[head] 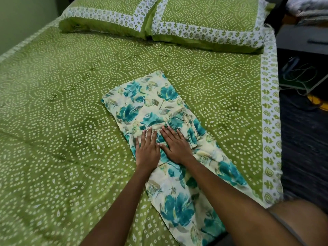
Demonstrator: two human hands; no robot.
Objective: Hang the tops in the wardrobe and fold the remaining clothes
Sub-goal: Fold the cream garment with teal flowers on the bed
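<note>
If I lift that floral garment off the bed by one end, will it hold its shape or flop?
Probably flop: the floral garment lies thin and creased under the flat left hand and right hand, so its folds would likely fall open. It looks light. On the green bedspread it would more likely bunch than slide if pushed.

Garment (pixel 152 110) on bed (pixel 53 103), both hands (pixel 147 150) side by side on it, pillows (pixel 204 23) behind

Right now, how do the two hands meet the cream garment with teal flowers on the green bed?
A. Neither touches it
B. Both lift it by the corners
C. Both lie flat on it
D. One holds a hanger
C: the left hand and right hand press side by side, fingers straight, on the cream garment with teal flowers.
</note>
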